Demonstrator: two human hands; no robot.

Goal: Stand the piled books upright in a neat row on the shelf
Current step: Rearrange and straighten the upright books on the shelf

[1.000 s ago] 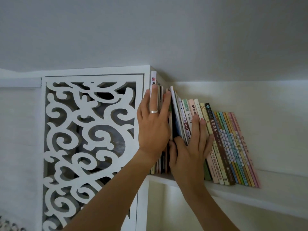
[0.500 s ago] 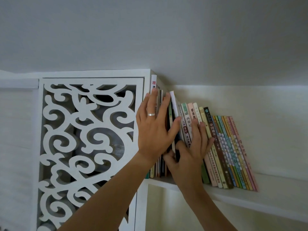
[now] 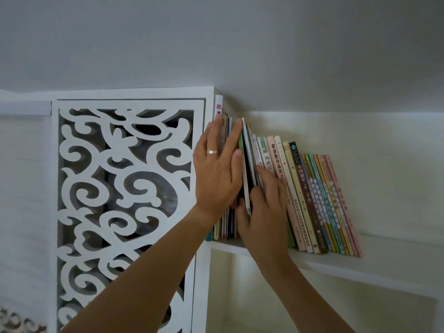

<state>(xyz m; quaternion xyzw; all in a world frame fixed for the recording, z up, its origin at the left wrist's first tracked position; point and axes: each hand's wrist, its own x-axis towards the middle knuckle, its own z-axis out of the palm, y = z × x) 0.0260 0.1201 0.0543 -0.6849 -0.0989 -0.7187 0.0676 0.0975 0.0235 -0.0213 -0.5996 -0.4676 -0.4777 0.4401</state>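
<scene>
You're squaring the row: left hand (image 3: pixel 217 174) flat against the left books (image 3: pixel 227 212), right hand (image 3: pixel 264 212) pinching a thin book (image 3: pixel 247 169). Next, push it upright.

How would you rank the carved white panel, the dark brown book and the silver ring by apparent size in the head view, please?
1. carved white panel
2. dark brown book
3. silver ring
</scene>
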